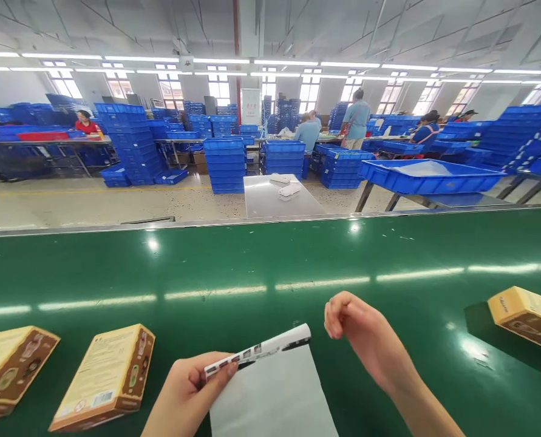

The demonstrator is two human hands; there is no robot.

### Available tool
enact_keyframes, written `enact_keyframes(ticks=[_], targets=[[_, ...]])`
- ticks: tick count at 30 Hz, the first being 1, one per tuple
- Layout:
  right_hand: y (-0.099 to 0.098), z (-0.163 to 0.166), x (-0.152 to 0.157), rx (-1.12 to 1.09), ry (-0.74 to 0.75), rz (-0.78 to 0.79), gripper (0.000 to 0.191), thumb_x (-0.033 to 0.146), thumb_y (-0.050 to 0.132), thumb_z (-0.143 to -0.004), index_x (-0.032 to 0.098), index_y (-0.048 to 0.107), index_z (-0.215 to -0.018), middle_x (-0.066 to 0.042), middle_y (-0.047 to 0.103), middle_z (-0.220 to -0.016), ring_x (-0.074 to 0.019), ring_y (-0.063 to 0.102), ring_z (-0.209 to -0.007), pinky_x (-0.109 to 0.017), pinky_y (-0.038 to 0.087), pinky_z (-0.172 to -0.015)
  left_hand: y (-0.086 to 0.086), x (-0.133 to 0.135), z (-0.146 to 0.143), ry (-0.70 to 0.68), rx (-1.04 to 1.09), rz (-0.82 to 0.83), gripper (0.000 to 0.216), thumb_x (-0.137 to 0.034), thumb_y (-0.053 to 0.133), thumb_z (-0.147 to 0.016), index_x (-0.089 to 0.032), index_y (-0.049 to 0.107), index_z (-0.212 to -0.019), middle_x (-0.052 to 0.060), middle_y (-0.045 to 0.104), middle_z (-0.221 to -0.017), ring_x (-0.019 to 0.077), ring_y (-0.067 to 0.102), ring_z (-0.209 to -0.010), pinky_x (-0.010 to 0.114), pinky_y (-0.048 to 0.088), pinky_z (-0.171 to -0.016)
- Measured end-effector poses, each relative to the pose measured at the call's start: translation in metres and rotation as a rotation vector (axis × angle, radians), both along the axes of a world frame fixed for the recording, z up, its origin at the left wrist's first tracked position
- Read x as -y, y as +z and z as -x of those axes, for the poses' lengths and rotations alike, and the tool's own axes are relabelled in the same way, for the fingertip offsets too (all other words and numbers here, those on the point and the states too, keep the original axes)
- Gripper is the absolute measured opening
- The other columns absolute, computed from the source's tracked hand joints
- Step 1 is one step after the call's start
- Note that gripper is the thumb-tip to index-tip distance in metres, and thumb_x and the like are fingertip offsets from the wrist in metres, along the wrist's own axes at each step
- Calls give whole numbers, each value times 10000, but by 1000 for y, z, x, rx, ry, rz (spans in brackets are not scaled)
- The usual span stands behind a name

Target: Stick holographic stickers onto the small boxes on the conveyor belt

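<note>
My left hand point(193, 388) pinches the left end of a white printed paper sheet point(270, 394) between thumb and fingers. The sheet's top edge is curled over, showing dark printed pictures along the rolled strip. To the right of the paper, my right hand point(359, 331) hangs above the green surface, apart from the sheet. Its fingers are loosely curled together, and nothing shows in them. A cream and brown printed box point(99, 376) lies to the left of my left hand.
Another printed box point(6, 367) lies at the far left, and one more box point(532, 315) at the right, all on the green belt point(234, 261). Beyond it stand a metal table point(270, 203), a large blue tray point(461, 182) and stacked blue crates point(224, 167). Several people work farther back.
</note>
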State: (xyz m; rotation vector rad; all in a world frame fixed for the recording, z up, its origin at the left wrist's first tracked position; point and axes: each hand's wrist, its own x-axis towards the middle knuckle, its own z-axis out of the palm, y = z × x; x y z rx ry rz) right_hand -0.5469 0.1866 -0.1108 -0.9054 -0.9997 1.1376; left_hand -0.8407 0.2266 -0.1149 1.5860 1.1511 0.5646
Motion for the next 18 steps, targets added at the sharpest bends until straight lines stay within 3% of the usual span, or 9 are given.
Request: enact_keyframes(ticks=[2,4,6,10,18], targets=[[-7,8,1,518,-140,-149,77,293,634,-984,271,695,-1024,-27,691,-921,-222,612,-894,-340,485,-810,0,1,-2,-25,-9,7,482,-577,586,-924,-146,784,-841,35,700,-746,176,523,-702,220,378,-621],[-16,16,1,905,-218,-367,223,170,607,-981,271,669,-1170,-60,683,-1166,-263,588,-1102,-401,467,-944,-2,2,-5,-40,-15,2,489,-572,568,-935,-138,773,-840,34,678,-737,167,494,-691,224,356,-610],[-22,25,1,1120,-242,-559,300,98,569,-983,231,641,-1242,-105,623,-1314,-288,537,-1217,-457,436,-1021,-4,4,-8,-45,-16,-11,480,-561,563,-940,-141,784,-876,34,674,-738,167,484,-688,229,348,-608],[-28,41,2,1291,-268,-730,283,35,557,-988,167,635,-1225,-174,576,-1365,-299,517,-1268,-534,383,-1086,-7,9,-14,-77,-42,-41,440,-518,552,-960,-162,808,-931,40,711,-779,178,521,-716,235,370,-630],[-29,54,9,1265,-262,-782,273,-54,545,-948,185,667,-996,-145,658,-1278,-273,565,-1234,-507,404,-1079,-5,12,-15,-112,-95,-72,381,-442,547,-972,-192,831,-1014,39,752,-786,179,552,-702,246,362,-615]])
